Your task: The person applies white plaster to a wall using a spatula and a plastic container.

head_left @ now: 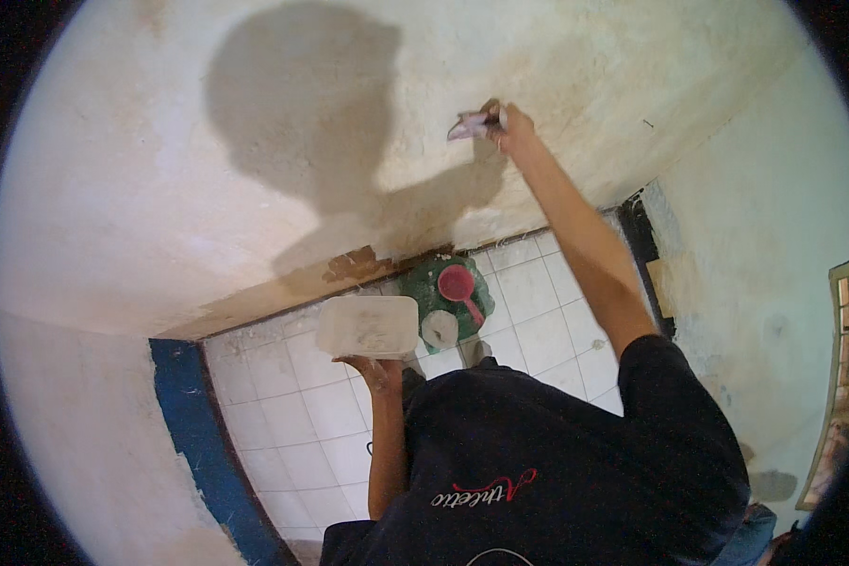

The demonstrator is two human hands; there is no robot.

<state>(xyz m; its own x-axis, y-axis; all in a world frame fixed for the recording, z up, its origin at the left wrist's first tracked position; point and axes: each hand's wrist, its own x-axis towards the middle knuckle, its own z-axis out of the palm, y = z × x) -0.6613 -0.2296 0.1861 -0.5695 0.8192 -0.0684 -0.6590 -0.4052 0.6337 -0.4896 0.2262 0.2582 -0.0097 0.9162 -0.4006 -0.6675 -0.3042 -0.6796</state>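
Observation:
My left hand (379, 374) supports a whitish rectangular plastic tub (367, 325) from below, out in front of my body. Pale smears mark the inside of the tub. My right arm is stretched up toward the stained, cream-coloured wall (575, 85). In that right hand (511, 129) is a small flat scraper (468, 125), pale and blurred, its fingers closed round it. The scraper is close to the wall; whether it touches cannot be made out.
Below, on white floor tiles (274, 415), lies a green sheet (415, 283) with a pink dipper (456, 282) and a whitish round container (439, 330). A blue band (184, 396) runs along the left wall's base. A nail (648, 124) sticks out of the wall. A window (835, 377) is at right.

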